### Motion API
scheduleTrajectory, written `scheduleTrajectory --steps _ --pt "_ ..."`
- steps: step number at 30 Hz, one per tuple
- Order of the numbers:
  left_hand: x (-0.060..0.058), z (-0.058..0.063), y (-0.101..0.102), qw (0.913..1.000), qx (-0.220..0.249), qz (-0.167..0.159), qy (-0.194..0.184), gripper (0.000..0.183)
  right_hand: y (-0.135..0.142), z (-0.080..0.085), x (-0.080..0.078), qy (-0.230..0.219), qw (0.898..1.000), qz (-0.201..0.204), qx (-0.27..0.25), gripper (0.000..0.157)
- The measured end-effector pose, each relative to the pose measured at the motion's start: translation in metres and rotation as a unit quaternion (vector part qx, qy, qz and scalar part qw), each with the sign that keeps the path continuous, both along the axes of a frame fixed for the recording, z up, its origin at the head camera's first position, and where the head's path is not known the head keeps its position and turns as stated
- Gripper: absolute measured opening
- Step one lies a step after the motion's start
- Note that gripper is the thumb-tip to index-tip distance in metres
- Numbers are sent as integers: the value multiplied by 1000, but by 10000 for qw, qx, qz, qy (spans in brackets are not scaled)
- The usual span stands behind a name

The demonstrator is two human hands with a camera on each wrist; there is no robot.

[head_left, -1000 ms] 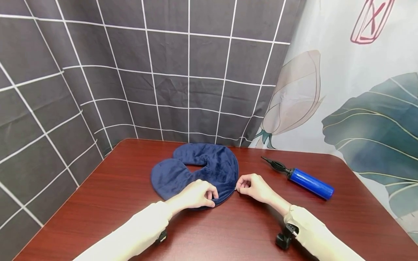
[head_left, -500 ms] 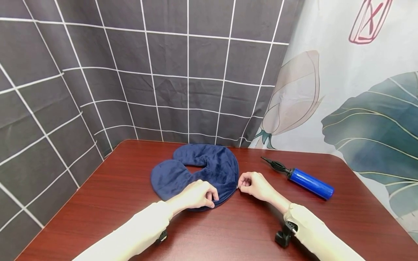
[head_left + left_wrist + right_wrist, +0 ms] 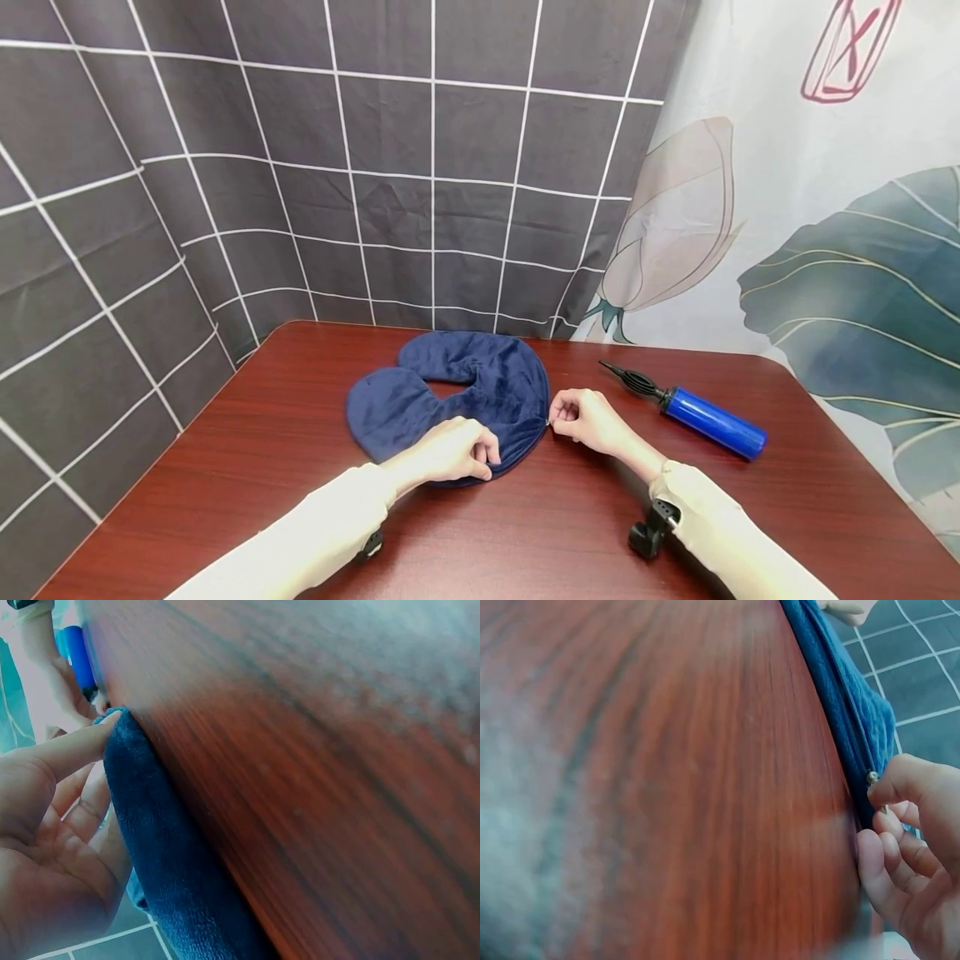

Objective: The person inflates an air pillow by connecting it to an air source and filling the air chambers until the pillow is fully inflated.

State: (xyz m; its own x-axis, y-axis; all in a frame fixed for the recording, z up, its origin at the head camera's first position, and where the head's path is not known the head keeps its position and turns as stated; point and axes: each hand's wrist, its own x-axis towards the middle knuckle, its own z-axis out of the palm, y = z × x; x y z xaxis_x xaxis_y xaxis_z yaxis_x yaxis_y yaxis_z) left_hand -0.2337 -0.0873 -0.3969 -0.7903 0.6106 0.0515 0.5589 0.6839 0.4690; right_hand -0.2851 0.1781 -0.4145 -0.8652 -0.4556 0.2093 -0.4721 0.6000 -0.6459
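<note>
A navy plush U-shaped neck pillow (image 3: pixel 498 379) lies flat on the table. My left hand (image 3: pixel 456 446) pinches its near edge; in the left wrist view the thumb (image 3: pixel 79 746) presses the rim and the other fingers lie behind the cloth. At the pillow's right edge my right hand (image 3: pixel 588 419) pinches a small metal zipper pull (image 3: pixel 885 809) between thumb and finger. The slider (image 3: pixel 872 778) sits on a zipper (image 3: pixel 847 697) that runs along the pillow's side seam.
A blue hand pump (image 3: pixel 716 422) with a black nozzle lies to the right of my right hand. The reddish-brown wooden table (image 3: pixel 480 550) ends at a dark grid-patterned curtain (image 3: pixel 390 200) behind the pillow, with a floral curtain (image 3: pixel 795 250) on the right.
My right hand has moved a little toward the far side along the pillow's right edge, with the zipper pull at its fingertips. The left hand stays almost in place.
</note>
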Motion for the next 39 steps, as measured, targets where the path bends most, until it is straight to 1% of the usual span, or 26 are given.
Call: scheduleTrajectory --steps 6,13,19,27,32,39 --pt "-3 0 0 10000 -79 -17 53 14 2 -1 -7 10 10000 53 15 8" --pt "-4 -1 -1 9997 -121 -66 198 14 3 0 -16 40 9999 94 22 11" --pt "-4 -2 -1 9997 -133 -89 199 13 3 -1 -22 -2 9999 107 17 11" --pt "-3 -1 -1 9998 -114 -69 158 14 3 0 -31 -27 9998 -163 -57 10" --pt "-2 -3 0 9998 -99 -61 147 15 3 0 -34 -81 9998 -190 -49 5" --pt "-2 -5 0 9998 -123 -80 131 15 3 1 -39 -165 9994 -276 -158 4"
